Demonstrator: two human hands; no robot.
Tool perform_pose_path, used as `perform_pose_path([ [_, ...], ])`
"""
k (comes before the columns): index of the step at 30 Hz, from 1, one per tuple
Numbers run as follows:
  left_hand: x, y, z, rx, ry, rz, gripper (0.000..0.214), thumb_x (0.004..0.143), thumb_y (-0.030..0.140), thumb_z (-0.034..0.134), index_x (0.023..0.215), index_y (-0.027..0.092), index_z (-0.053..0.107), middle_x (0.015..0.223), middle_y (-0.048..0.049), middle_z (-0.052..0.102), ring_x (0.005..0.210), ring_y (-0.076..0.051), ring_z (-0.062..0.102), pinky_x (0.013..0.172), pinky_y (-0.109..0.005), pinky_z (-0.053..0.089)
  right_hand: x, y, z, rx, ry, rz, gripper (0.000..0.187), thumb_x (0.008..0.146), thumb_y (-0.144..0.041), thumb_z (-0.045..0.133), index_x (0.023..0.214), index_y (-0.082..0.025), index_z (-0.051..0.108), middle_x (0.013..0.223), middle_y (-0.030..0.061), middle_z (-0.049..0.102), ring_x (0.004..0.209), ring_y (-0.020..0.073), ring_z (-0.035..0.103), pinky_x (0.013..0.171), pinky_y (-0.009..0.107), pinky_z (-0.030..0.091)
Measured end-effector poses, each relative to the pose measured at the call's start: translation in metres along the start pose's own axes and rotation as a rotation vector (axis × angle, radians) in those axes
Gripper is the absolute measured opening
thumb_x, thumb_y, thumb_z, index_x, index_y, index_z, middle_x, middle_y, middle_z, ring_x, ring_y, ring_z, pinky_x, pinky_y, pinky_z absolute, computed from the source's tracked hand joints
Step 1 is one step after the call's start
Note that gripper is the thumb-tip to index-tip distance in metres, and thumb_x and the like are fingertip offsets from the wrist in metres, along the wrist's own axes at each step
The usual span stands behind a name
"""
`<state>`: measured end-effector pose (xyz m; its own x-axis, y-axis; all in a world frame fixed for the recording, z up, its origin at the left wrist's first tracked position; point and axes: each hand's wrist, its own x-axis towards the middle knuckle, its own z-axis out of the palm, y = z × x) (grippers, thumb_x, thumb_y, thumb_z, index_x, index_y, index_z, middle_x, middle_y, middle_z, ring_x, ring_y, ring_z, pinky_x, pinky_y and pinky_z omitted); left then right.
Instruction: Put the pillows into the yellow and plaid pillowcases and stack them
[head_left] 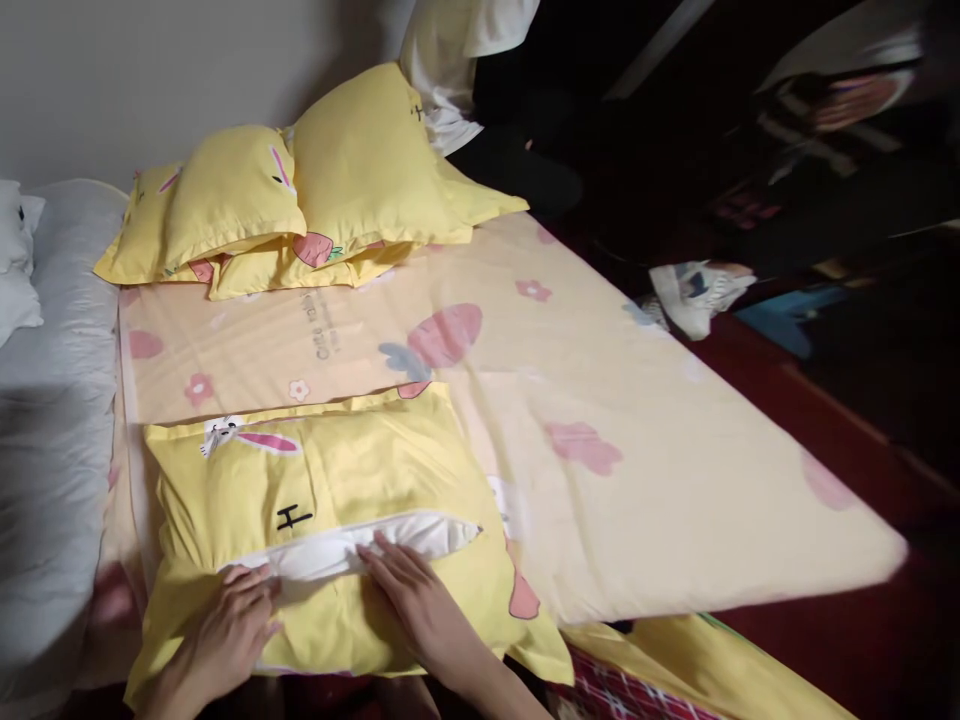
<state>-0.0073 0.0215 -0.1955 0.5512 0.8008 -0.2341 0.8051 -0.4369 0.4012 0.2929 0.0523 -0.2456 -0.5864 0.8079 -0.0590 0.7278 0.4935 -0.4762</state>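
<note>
A yellow pillowcase [390, 455] with a rabbit print lies near me on the bed, a pillow inside it. Its long slit gapes, and the white pillow [319, 558] shows through. At the slit's left part, my left hand [229, 625] has its fingers bent and closed on the near edge of the fabric. My right hand [412, 590] lies over the same edge further right, fingers stretched out and slightly apart, fingertips touching the white pillow. Its thumb is hidden.
More yellow pillows [367, 150] lean at the wall end of the bed. Beneath is a peach sheet [675, 470] with carrot and flower prints. A grey bolster-like roll [52, 430] runs along the left. White shoes [697, 295] and dim figures are at right; yellow cloth [712, 660] hangs below.
</note>
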Motion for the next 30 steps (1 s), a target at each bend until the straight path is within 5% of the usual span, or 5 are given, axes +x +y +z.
perform_pose_path([
  [8,0.068,-0.033,0.025,0.058,-0.185,-0.45,0.042,0.099,0.027,0.03,0.085,0.015,0.068,0.077,-0.0107,0.071,0.076,-0.022,0.067,0.074,-0.032,0.045,0.106,0.001,0.025,0.07,-0.204,0.235,0.027,0.089,-0.012,0.046,0.091,-0.016,0.073,0.099,0.013,0.076,0.088,0.0254,0.071,0.078,0.032,0.051],
  [14,0.041,-0.069,0.01,-0.508,-0.317,-0.406,0.052,0.089,0.056,0.044,0.053,0.021,0.027,0.052,0.0065,0.022,0.051,-0.009,0.03,0.052,-0.024,0.023,0.011,0.018,-0.024,0.243,-0.052,0.083,0.032,0.1,-0.026,0.038,0.101,-0.023,0.07,0.11,0.0089,0.074,0.099,0.0217,0.069,0.085,0.032,0.052],
  [19,0.019,-0.055,0.023,-0.474,-0.038,-0.481,0.05,0.083,0.048,0.056,0.055,0.021,0.025,0.055,0.0064,0.026,0.055,-0.009,0.031,0.055,-0.025,0.023,-0.048,0.049,-0.008,0.057,0.127,0.128,0.04,0.094,-0.043,0.054,0.125,-0.02,0.064,0.125,0.0137,0.068,0.121,0.0322,0.06,0.097,0.047,0.048],
  [26,0.0,-0.013,0.016,-0.17,0.225,-0.266,0.038,0.095,0.028,0.044,0.058,0.02,0.045,0.058,0.0011,0.052,0.062,-0.013,0.052,0.065,-0.027,0.038,0.055,0.052,0.027,0.022,-0.137,0.289,0.039,0.086,-0.052,0.063,0.084,-0.014,0.073,0.082,0.0146,0.075,0.093,0.0331,0.069,0.094,0.044,0.048],
  [30,-0.032,-0.028,0.003,-0.219,0.388,-0.305,0.014,0.09,0.03,0.054,0.098,0.025,0.065,0.101,-0.006,0.07,0.102,-0.021,0.064,0.093,-0.033,0.047,0.029,0.062,-0.005,0.181,-0.006,0.219,0.046,0.086,-0.058,0.059,0.1,-0.016,0.073,0.094,0.0148,0.076,0.097,0.0323,0.069,0.097,0.046,0.047],
])
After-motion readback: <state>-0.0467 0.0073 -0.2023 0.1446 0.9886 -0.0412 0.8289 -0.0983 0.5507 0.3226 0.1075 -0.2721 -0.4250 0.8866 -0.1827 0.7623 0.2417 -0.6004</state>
